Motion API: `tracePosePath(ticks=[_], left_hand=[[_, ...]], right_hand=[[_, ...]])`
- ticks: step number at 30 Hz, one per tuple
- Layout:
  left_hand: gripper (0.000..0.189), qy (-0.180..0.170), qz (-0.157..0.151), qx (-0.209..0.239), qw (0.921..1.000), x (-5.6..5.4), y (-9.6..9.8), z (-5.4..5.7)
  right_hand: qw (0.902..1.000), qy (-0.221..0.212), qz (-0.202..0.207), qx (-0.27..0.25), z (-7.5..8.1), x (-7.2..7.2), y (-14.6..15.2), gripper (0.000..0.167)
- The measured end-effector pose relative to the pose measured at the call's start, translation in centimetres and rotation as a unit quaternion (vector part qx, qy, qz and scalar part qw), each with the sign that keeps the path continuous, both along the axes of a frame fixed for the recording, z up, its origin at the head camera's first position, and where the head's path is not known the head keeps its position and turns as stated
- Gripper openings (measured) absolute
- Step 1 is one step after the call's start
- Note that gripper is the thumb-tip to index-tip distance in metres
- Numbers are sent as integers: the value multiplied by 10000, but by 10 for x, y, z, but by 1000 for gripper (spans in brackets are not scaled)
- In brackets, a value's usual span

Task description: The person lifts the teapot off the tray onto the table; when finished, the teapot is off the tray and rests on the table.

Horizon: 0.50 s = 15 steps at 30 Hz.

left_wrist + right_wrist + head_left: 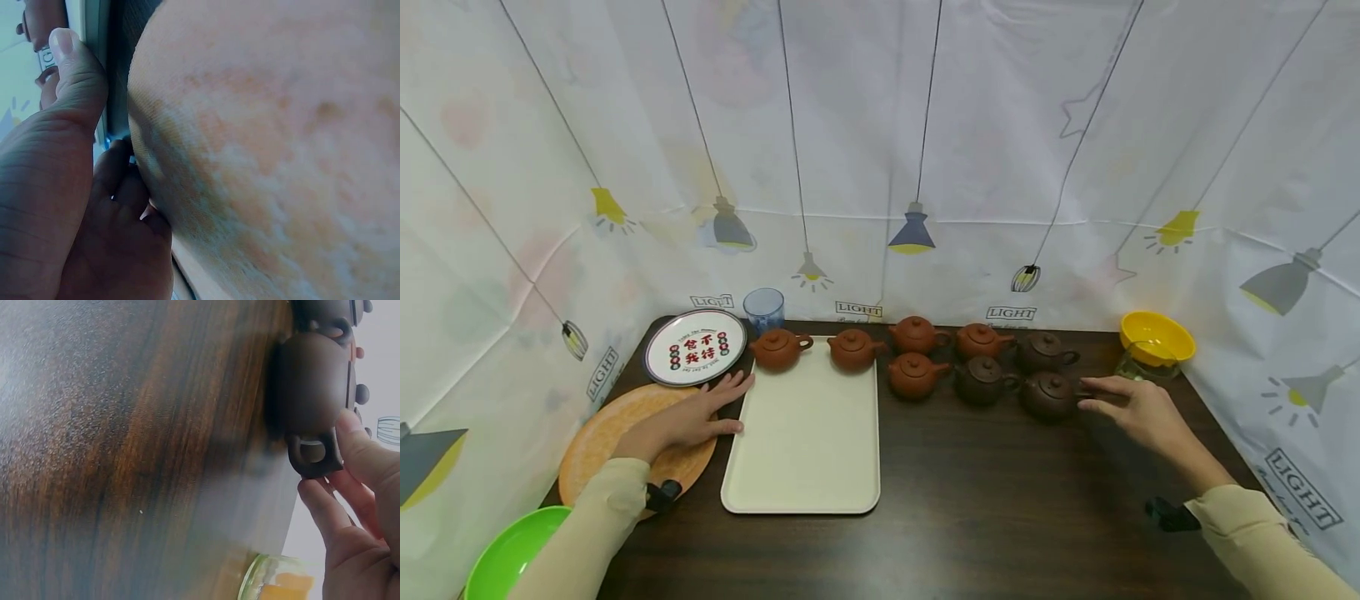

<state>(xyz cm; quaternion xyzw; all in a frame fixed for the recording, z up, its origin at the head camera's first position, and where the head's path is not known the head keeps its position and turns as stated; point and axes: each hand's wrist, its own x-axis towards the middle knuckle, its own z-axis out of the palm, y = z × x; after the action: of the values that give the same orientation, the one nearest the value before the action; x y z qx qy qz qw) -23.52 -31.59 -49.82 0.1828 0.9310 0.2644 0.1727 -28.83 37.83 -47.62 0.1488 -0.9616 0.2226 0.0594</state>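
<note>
My right hand (1142,414) is at the handle of a dark brown teapot (1048,397), the front right one of a group. In the right wrist view, thumb and fingers pinch that handle (317,464), and the pot is close to the tabletop. My left hand (679,423) lies along the left edge of a cream tray (805,467), fingers extended, over part of a round orange-tan board (602,425). Two reddish-brown teapots, a left one (777,350) and a right one (853,350), stand at the tray's far end.
Right of the tray stand reddish teapots (913,377) and dark teapots (982,382) in two rows. A lettered plate (696,371) and blue glass (764,310) are at back left. A yellow bowl (1157,333) and clear glass (1127,367) stand back right; a green bowl (505,550), front left.
</note>
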Motion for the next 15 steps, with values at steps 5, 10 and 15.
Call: tracePosePath(ticks=[5, 10, 15], left_hand=[[85, -6, -57, 70, 10000, 0, -1, -1], [86, 27, -175, 168, 9997, -2, -2, -6], [86, 5, -142, 152, 9998, -3, -4, -6]], right_hand=[[10000, -42, 52, -49, 1, -1, 1, 47], [9998, 156, 24, -108, 5, -5, -7, 49], [9962, 716, 403, -273, 15, -17, -33, 41]])
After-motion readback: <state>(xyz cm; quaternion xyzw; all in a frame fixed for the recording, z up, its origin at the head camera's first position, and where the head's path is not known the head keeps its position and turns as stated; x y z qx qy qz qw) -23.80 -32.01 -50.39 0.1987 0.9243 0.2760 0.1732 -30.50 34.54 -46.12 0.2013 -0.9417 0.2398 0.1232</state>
